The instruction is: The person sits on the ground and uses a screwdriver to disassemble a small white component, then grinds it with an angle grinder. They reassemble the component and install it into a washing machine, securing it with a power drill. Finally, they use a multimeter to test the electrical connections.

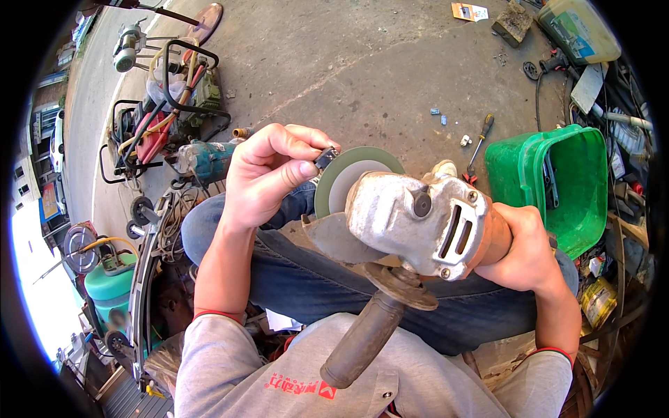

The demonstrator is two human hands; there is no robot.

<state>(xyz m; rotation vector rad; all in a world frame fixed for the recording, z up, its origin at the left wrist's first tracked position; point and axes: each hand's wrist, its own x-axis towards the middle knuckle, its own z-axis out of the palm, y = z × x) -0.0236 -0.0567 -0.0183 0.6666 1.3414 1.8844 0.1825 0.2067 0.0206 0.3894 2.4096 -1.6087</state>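
Note:
My left hand [268, 177] pinches a small dark metal piece [326, 157] between thumb and fingers at the upper-left edge of a green grinding disc [380, 157]; whether they touch is hard to tell. My right hand [519, 247] is wrapped round the orange body of an angle grinder [411, 223] with a worn silver head. Its metal guard [324, 240] sits below the disc, and its dark side handle [359, 338] points down toward my chest, above my crossed legs in jeans.
An open green bin [578, 237] stands at right, near a screwdriver [482, 139] and small blue items [435, 111] on the concrete. Frame-mounted machines [198, 94], a teal machine [216, 160] and a teal tank [108, 285] are at left. Tools and scrap crowd the far right.

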